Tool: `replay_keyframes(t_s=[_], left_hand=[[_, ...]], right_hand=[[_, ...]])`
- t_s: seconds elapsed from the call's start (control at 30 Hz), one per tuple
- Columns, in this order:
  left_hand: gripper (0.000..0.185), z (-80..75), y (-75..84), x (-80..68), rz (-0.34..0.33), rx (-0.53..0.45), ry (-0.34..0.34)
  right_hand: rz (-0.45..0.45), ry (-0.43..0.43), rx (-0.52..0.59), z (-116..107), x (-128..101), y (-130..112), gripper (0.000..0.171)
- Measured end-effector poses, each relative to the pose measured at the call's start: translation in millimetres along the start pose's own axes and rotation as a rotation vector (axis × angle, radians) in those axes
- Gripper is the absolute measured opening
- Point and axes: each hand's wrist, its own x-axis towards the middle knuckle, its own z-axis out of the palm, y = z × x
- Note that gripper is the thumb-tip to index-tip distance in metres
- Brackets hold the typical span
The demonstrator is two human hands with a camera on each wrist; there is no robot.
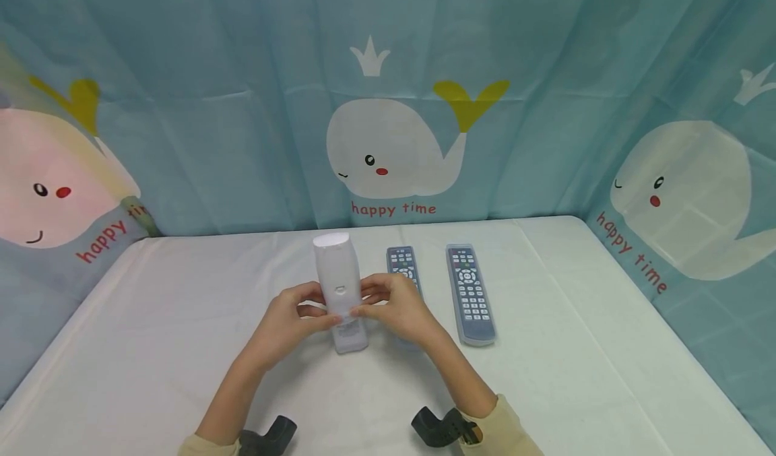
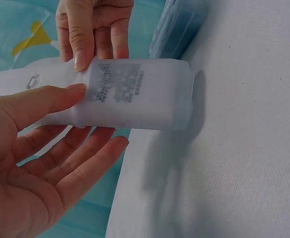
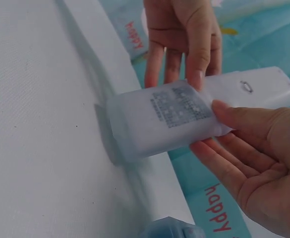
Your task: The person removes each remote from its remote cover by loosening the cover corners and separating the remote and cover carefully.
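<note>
Both hands hold a white remote (image 1: pixel 339 287) in a clear sleeve, raised on its lower end near the middle of the bench (image 1: pixel 182 348), back side toward the person, its top tilted toward the far edge. The left hand (image 1: pixel 289 322) has its grip partly closed: the thumb presses the remote's back by the printed label (image 2: pixel 117 82) while the fingers (image 2: pixel 80 163) lie fairly straight underneath, cradling its front. The right hand (image 1: pixel 397 306) mirrors this from the other side, thumb (image 3: pixel 234 116) on the back just beside the label and fingers extended under the remote, so each grip is a loose thumb-and-fingers pinch on the remote rather than a fist. The remote's lower end sits at or just above the bench; I cannot tell whether it touches. A small oval latch (image 3: pixel 246 87) shows on the back, above the label. Just right of the hands, partly hidden behind the right hand, a dark remote (image 1: pixel 403 263) lies flat, pointing toward the far edge. Further right, near it and parallel, lies a longer dark remote in a clear cover (image 1: pixel 470 293). Behind the bench hangs a teal curtain (image 1: pixel 242 106) printed with white whales and the words "happy time".
</note>
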Motion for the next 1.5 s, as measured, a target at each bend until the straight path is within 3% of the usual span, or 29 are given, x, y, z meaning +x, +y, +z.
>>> replay_keyframes(t_s=[0.23,0.5,0.9,1.27,1.5], left_hand=[[0.038,2.0,2.2,-0.6,-0.016,0.002,0.009],[0.036,2.7,5.0,1.0,-0.029,-0.076,0.008],[0.036,3.1,5.7,1.4,-0.031,-0.103,-0.011],[0.035,1.8,5.5,2.3,-0.031,-0.075,-0.027],[0.04,0.5,4.0,1.5,-0.037,-0.051,-0.053]], right_hand=[[0.025,0.013,0.048,0.0,0.8,-0.7,0.035],[0.051,0.01,0.117,0.0,1.0,-2.1,0.038],[0.055,0.031,0.169,1.2,1.2,-2.5,0.033],[0.037,0.111,0.098,-0.3,2.0,-5.2,0.033],[0.025,0.168,-0.011,-5.0,-1.5,-7.7,0.058]])
